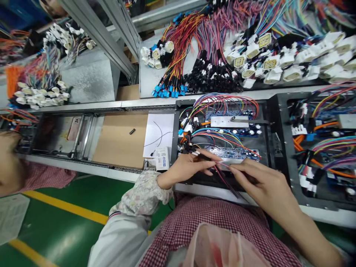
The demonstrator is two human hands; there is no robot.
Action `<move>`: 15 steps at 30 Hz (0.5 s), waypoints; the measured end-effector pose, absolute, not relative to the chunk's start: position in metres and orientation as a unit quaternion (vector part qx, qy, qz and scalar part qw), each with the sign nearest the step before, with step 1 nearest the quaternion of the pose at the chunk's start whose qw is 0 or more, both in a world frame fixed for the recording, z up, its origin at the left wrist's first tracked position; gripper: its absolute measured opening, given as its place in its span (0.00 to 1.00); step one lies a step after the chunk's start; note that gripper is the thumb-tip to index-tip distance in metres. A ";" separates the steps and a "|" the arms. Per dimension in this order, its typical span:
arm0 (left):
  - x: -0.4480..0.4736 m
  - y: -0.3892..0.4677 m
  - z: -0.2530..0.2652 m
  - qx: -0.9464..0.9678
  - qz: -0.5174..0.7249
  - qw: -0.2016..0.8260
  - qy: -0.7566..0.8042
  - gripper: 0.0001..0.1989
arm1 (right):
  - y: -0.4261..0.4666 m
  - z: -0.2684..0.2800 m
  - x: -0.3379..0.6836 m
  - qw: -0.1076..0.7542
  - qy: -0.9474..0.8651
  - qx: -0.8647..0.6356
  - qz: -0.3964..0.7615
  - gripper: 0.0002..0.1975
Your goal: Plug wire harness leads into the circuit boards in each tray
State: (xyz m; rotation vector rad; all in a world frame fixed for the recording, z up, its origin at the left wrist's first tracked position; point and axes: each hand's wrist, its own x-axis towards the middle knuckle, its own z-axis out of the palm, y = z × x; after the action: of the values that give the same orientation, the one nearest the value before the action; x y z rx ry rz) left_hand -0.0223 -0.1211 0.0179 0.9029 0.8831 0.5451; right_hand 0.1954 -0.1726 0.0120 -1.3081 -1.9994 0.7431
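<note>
Both hands are over the near side of a black tray [175, 129] that holds blue circuit boards and wire looms. My left hand [189, 167] is closed, pinching a thin wire bundle [222, 178] beside some black connectors. My right hand [258, 178] pinches a single reddish wire [224, 164] from that bundle between thumb and forefinger. Stretched between the two hands, the wire runs above the lower circuit board [236, 152]. The bundle's loose ends hang toward the tray's front edge. An upper circuit board [229, 121] carries a pale metal plate and arching coloured wires.
Harnesses with blue plugs [169, 91] and white connectors [286, 66] lie on the back shelf. A second black tray [282, 148] stands right. Left are a small box [162, 158], white paper [158, 129], cardboard [119, 141] and a phone [74, 128]. Another person's blurred arm [9, 163] is far left.
</note>
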 end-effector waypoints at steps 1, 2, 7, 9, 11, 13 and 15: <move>-0.025 -0.120 0.017 0.422 0.253 0.768 0.411 0.12 | -0.171 0.012 0.199 0.295 -0.773 -0.489 0.275 0.07; -0.028 -0.118 0.017 0.430 0.255 0.760 0.415 0.11 | -0.170 0.013 0.204 0.270 -0.790 -0.483 0.264 0.08; -0.042 -0.108 0.022 0.474 0.301 0.717 0.413 0.09 | -0.168 0.025 0.224 0.192 -0.794 -0.572 0.078 0.18; -0.043 -0.104 0.023 0.472 0.315 0.719 0.402 0.09 | -0.170 0.027 0.227 0.198 -0.759 -0.620 0.035 0.15; -0.041 -0.102 0.023 0.468 0.305 0.729 0.395 0.10 | -0.172 0.024 0.226 0.196 -0.738 -0.644 0.043 0.11; -0.037 -0.102 0.022 0.467 0.292 0.735 0.395 0.12 | -0.173 0.016 0.224 0.174 -0.723 -0.666 0.056 0.12; -0.034 -0.103 0.020 0.467 0.291 0.729 0.406 0.12 | -0.172 0.007 0.222 0.153 -0.705 -0.691 0.055 0.12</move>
State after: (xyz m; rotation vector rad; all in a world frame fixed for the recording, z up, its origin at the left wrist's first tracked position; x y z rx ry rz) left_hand -0.0338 -0.1034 0.0199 1.0293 0.8944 0.6413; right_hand 0.2223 -0.1717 0.0071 -1.9804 -2.0202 0.1579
